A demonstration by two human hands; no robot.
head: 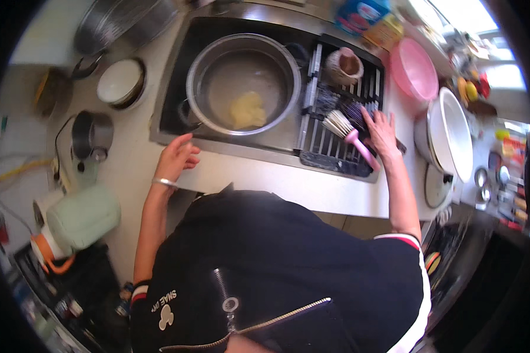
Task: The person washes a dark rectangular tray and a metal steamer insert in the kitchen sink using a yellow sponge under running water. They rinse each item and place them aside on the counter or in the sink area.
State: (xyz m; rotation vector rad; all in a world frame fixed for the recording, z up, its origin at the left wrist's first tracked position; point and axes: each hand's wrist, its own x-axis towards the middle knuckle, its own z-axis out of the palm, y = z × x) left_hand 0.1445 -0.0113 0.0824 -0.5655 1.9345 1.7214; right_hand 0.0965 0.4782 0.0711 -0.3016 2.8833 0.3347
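Observation:
A large steel pot (194, 103) with side handles sits within a steel-rimmed, sink-like recess (229, 152). Liquid fills part of it, and a pale yellow lump (248, 110) lies inside; I cannot tell its material. My left hand (179, 156), fingers loosely curled and holding nothing, hovers by the front rim, left of the pot. Over the slatted black rack (331, 163), my right hand (382, 132) spreads its fingers on or just above a dark-bristled brush (354, 112). Beside that hand lies a brush with pale bristles and a pink handle (362, 150). A rounded ceramic-looking jar (344, 66) stands behind them.
A pink basin (414, 69) and a white enamel basin (457, 132) stand at the right. To the left are white bowls (120, 81), a small dark pot (83, 134) and a green jug (84, 216) with orange parts. A large steel pan (123, 22) leans at the back left.

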